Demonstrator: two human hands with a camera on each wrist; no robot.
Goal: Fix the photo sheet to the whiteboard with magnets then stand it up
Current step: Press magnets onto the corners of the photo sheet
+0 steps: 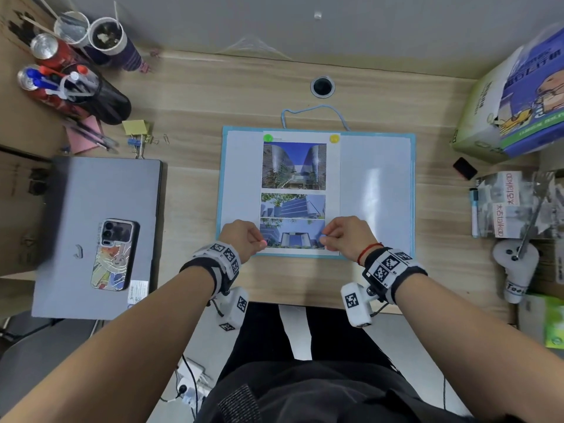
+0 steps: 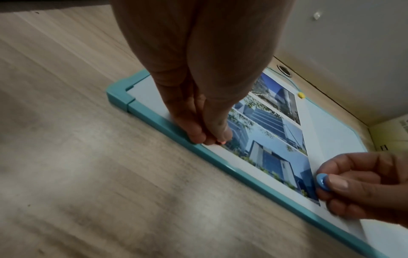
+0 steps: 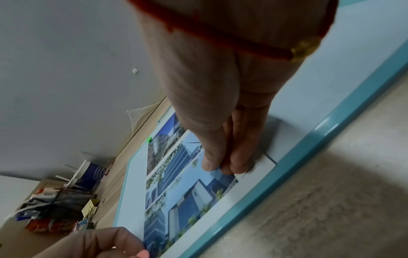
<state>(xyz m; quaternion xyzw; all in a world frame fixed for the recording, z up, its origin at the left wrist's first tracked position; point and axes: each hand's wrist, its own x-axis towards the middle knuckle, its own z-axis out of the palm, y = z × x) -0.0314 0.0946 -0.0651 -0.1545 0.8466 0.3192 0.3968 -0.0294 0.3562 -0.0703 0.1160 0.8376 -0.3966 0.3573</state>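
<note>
Whiteboard [image 1: 378, 190] white, teal frame; sheet [image 1: 300, 190] white with blue building photos; magnets green [image 1: 268, 138], yellow [image 1: 334, 138], blue [image 2: 322, 181]; desk [image 1: 213, 96] pale woodgrain; laptop [image 1: 97, 239] grey, left of frame; phone [image 1: 113, 254] cartoon-print case; wristbands [image 1: 392, 267] black-and-white checker tags

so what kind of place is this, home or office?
Probably an office or study desk, can't tell which. A wooden desk with a cable hole, a closed laptop with a phone on it, and a pen holder beside binder clips.
</note>
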